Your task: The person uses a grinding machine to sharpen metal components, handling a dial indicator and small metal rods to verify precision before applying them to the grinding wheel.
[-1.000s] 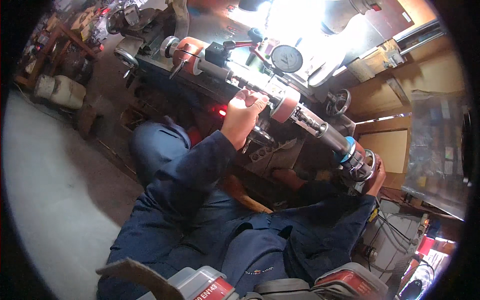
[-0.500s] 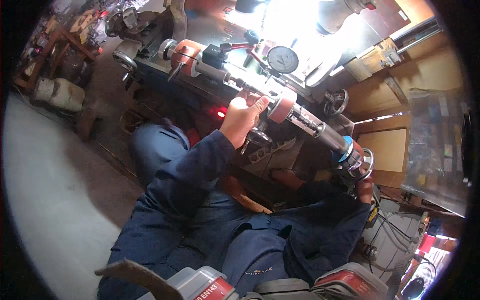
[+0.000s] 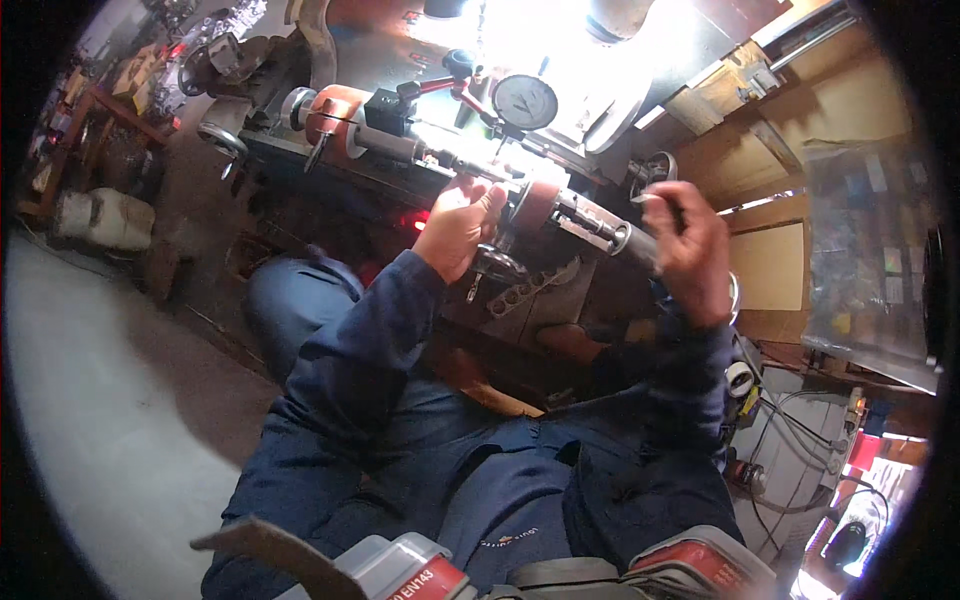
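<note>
A slim metal shaft (image 3: 482,168) lies across a bench machine, between the orange-collared head (image 3: 336,118) at left and a pinkish-orange collar (image 3: 538,203). My left hand (image 3: 460,228) is closed around the shaft from the near side; the fingertips are partly hidden. A round dial gauge (image 3: 525,102) on a red jointed arm stands just beyond the shaft, its arm joining a black block (image 3: 387,112). My right hand (image 3: 692,250) is raised over the steel cylinder (image 3: 636,243) at the machine's right end. Its fingers are curled and smeared by motion; whether it holds anything is unclear.
Handwheels stand at the machine's left (image 3: 222,140) and under the shaft (image 3: 500,264). A bright lamp glares behind the gauge. Wooden panels and a clear plastic sheet (image 3: 862,260) are at right, above cables. A pale canister (image 3: 105,218) stands on the floor at far left.
My right hand has left the handwheel at the right end and risen over the steel cylinder. My left hand stays at the shaft. The whole view has shifted slightly.
</note>
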{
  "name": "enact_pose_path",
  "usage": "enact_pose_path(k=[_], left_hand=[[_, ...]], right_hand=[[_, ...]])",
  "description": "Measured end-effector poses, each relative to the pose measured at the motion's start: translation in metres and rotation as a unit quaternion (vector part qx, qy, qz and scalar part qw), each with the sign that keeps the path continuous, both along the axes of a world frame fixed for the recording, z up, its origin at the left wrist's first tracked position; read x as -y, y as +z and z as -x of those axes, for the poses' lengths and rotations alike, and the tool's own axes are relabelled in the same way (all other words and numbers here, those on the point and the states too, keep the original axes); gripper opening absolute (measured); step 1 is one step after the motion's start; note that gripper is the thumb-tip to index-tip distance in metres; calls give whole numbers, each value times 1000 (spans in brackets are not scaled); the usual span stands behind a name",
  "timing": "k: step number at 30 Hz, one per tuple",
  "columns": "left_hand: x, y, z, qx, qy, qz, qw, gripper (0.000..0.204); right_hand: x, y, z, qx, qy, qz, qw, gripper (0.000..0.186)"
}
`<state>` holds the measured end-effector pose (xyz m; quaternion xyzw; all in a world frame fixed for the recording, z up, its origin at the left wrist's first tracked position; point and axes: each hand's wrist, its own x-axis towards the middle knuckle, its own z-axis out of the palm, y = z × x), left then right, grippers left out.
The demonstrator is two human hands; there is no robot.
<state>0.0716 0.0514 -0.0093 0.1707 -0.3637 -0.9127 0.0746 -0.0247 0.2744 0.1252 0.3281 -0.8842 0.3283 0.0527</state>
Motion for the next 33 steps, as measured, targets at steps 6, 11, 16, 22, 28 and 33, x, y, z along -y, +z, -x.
enact_pose_path(k=[6,11,16,22,28,33], left_hand=[[4,5,-2,11,-5,29,1000,9],[5,13,-4,9,-16,22,1000,9],[6,13,-4,-4,-16,4,1000,10],[9,1,-4,-37,-16,116,992,17],[8,2,-5,-28,-21,34,999,17],[6,6,-3,-30,-28,-6,999,12]], right_hand=[[43,-22,3,34,64,-13,997,16],[48,-24,3,43,72,-34,996,16],[53,-19,-1,19,73,-52,996,16],[65,-20,-15,-25,22,-115,993,16],[72,-32,-22,-92,-41,-101,990,14],[64,-23,-16,-29,7,-81,996,12]])
